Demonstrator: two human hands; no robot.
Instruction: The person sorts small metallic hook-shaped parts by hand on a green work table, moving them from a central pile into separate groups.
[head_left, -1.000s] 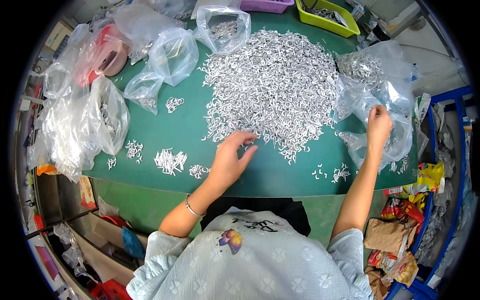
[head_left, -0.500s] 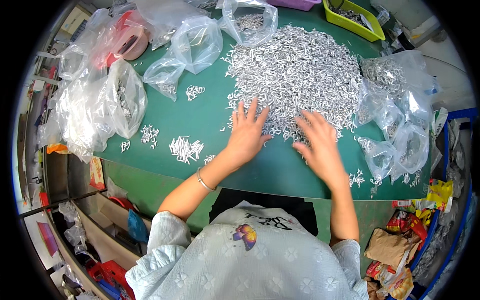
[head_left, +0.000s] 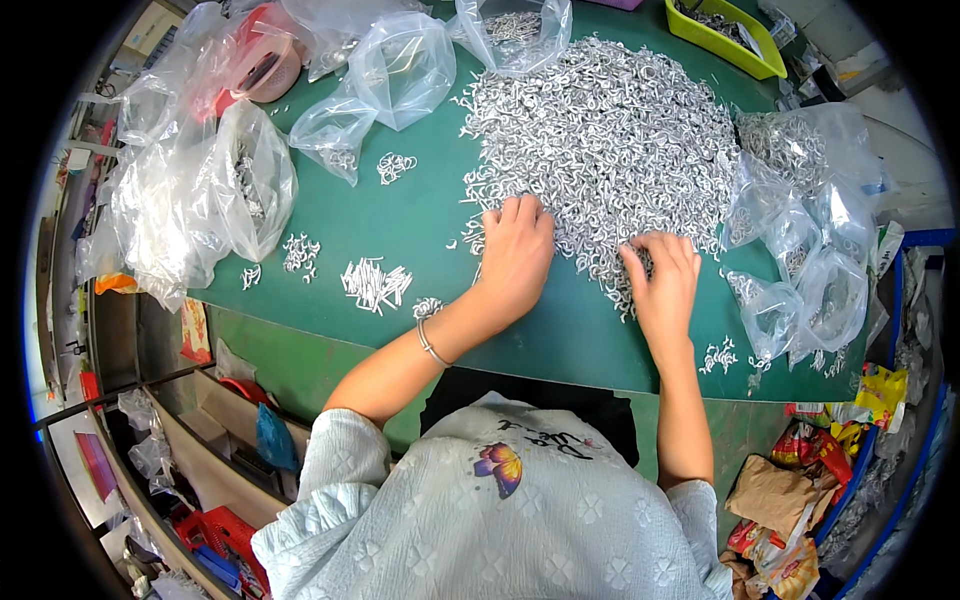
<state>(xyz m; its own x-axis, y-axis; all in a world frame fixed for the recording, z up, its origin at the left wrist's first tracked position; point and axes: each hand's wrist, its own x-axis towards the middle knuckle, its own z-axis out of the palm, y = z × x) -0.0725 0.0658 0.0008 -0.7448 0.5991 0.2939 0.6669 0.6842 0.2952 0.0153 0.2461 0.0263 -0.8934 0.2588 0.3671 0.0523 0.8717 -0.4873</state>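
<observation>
A broad heap of small silvery hook-shaped metal pieces (head_left: 610, 140) covers the middle of the green table (head_left: 350, 230). My left hand (head_left: 517, 255) rests at the heap's near left edge. Its fingers are curled together and their tips hide whatever lies under them. At the near right edge my right hand (head_left: 663, 285) is bent round some of the metal hooks, thumb to the left and fingers over the top. A few hooks spill toward me beside that thumb.
Left lie a pile of short silvery rods (head_left: 376, 286) and small hook clusters (head_left: 300, 254). Clear plastic bags (head_left: 255, 190) crowd the left, back and right (head_left: 800, 270). A pink basket (head_left: 268, 75) and a yellow-green tray (head_left: 725, 40) stand at the back. The table's front edge runs before me.
Both hands have gone from spread fingers to curled ones. The left has moved slightly right, the right slightly right and nearer me. Some hooks now spill nearer beside the right hand.
</observation>
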